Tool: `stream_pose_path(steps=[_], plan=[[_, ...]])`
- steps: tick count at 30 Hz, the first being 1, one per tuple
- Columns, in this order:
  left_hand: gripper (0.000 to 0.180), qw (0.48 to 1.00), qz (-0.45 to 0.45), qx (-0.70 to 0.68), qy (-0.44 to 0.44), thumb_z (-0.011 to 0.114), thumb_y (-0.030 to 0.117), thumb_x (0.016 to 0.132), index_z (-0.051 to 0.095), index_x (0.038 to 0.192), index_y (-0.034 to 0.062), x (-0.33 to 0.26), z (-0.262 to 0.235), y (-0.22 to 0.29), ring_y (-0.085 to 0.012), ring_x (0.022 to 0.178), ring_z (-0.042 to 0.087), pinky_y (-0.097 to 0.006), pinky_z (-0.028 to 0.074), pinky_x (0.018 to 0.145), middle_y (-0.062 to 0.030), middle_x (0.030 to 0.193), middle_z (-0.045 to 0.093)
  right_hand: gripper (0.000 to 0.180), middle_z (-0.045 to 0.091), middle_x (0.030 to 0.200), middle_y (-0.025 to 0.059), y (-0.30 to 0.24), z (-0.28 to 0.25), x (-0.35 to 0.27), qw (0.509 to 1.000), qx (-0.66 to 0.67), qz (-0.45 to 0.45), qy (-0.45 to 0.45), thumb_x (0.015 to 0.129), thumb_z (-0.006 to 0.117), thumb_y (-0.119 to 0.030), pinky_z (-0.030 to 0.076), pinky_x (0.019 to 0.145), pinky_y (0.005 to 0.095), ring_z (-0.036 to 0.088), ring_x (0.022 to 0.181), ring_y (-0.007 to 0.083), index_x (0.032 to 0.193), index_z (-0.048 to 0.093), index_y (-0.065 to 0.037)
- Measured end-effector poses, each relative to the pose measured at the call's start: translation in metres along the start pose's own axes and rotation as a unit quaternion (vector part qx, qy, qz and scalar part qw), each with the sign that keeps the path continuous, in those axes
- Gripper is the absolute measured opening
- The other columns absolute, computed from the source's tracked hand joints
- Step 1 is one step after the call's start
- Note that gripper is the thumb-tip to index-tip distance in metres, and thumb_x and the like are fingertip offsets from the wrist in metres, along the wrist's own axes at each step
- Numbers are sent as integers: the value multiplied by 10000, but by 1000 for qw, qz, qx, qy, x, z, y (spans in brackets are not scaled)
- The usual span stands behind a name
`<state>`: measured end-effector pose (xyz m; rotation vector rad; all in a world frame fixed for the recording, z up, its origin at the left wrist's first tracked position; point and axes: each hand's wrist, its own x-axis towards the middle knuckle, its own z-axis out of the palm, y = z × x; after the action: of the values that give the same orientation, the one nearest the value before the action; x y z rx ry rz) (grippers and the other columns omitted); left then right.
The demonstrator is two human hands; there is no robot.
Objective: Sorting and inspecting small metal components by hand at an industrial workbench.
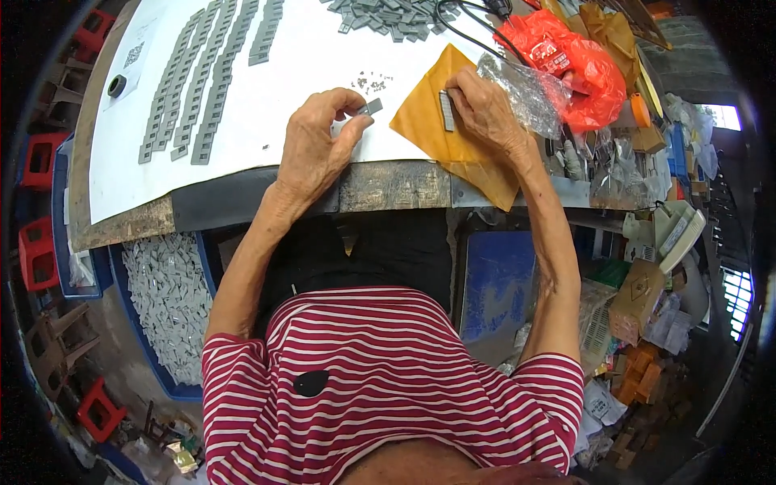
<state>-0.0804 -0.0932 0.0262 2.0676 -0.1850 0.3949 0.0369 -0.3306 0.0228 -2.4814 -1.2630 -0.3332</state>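
My left hand [317,144] pinches a small flat grey plastic piece [373,106] between thumb and fingertips, just above the white sheet [283,105]. My right hand [487,109] lies over an orange-yellow sheet [424,121], with its fingers closed on the side of a narrow grey ridged strip [447,113]. Part of the strip is hidden under those fingers. Between the hands, a little farther off, tiny metal bits [373,81] are scattered. Long rows of similar grey pieces [217,89] line the left side, and a loose heap of grey pieces [392,16] sits at the far edge.
A red plastic bag [578,73] and clear bubble wrap [525,97] crowd the right of the table, near a black cable [473,31]. A dark ring [117,86] stands at the far left. Below the table's front edge, a blue bin [166,307] holds many light grey pieces.
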Motion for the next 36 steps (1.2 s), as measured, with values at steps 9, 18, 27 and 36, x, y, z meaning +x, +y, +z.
stream_pose_path(steps=[9,18,27,36], plan=[[183,1000,-12,-22,0,615,90,738,584,858,-44,-3,5,0,-234,715,559,-328,458,670,-147,793,599,76,528,743,159,3,4,-3,998,46,34,13,817,505,-77,432,557,407,542,658,346,820,476,-6],[184,1000,3,-14,-1,617,85,736,586,863,-45,-4,3,10,-226,708,576,-322,468,660,-138,780,605,112,574,737,142,-2,-3,-8,985,118,124,30,827,503,-95,452,580,343,575,626,267,856,511,12],[151,956,-132,-255,-68,641,91,738,600,844,-8,-2,4,22,-98,649,604,-204,503,613,-69,720,623,121,575,773,60,-33,-29,-13,757,567,323,29,847,537,-88,404,553,187,489,592,65,880,558,27],[153,901,-204,-372,-89,632,66,737,583,861,-9,-6,11,17,-90,584,579,-190,454,541,-61,689,615,94,554,772,82,-70,-20,-13,570,751,333,3,823,551,-54,409,533,199,486,576,71,874,532,23]])
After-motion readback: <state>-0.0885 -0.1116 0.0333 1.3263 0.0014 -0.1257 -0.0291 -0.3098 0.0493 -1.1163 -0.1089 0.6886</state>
